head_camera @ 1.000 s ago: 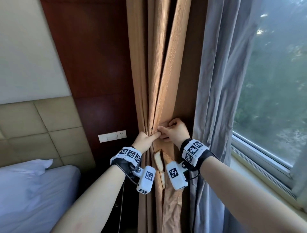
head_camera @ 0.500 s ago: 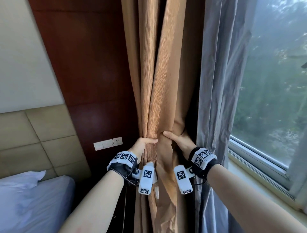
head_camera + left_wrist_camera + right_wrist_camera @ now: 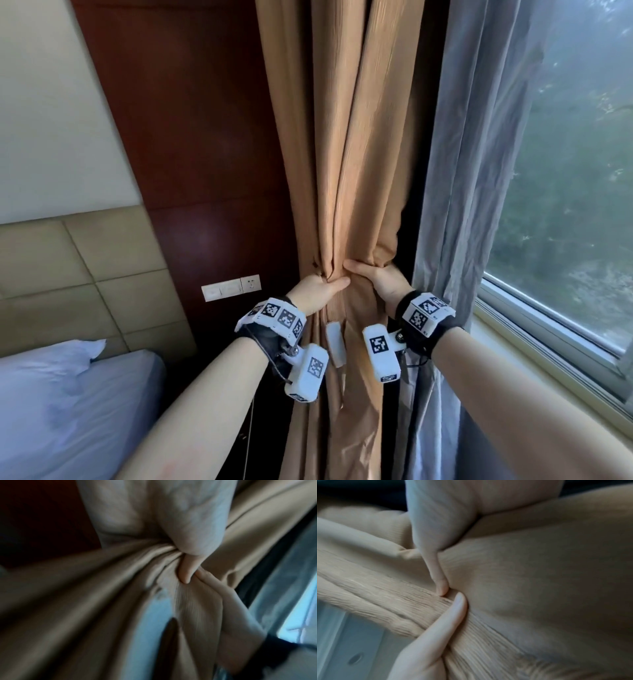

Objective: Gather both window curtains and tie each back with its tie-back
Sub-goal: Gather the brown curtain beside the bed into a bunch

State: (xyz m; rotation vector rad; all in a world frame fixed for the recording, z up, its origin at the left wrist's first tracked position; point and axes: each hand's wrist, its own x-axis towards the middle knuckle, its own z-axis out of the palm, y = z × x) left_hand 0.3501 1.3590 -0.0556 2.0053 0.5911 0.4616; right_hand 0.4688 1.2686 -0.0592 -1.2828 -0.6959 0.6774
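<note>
The tan curtain [image 3: 346,164] hangs at the left edge of the window, between the dark wood wall panel [image 3: 191,120] and the grey sheer curtain [image 3: 479,171], and it is already bunched into a narrow waist where both hands meet. I'd judge the gathering of this side as about done and the tying as the step in hand. A pale strip [image 3: 335,342] dangles just below the hands; it may be an end of the tie-back, though I cannot tell for sure, and no band shows plainly round the folds.

The left hand [image 3: 317,289] grips the bunch from the wall side, thumb lying across the front and fingers hidden behind the cloth. The right hand [image 3: 380,277] clasps it from the window side, thumb pointing towards the left thumb; the two thumb tips nearly touch, and in the wrist views they look pressed together over a pinched fold [image 3: 448,596].

Next, I reckon, one hand must keep the waist squeezed while the other frees itself to bring the tie-back round and fasten it; loosen both and the folds will likely spill
</note>
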